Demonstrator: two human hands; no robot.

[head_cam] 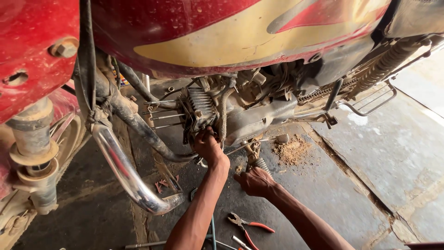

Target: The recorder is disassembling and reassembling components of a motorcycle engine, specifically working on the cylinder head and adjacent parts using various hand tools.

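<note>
Engine cylinder [200, 109] of the red-and-gold motorcycle, low under the fuel tank [231, 32], with both bare hands at work on it.

Left hand [208, 147] is up at the base of the finned cylinder, fingers curled and pressed in under the fins, closed on something too small to make out. Right hand [255, 181] sits lower and to the side, fist wrapped around the ribbed footpeg [259, 163] below the crankcase [259, 118]. Long bare studs [162, 113] stick out of the cylinder toward the front wheel. A chrome exhaust pipe [127, 173] curves down just beside the left forearm. On the concrete floor [370, 157], red-handled pliers [247, 227] lie between the forearms, a sawdust pile [292, 150] further out.
</note>
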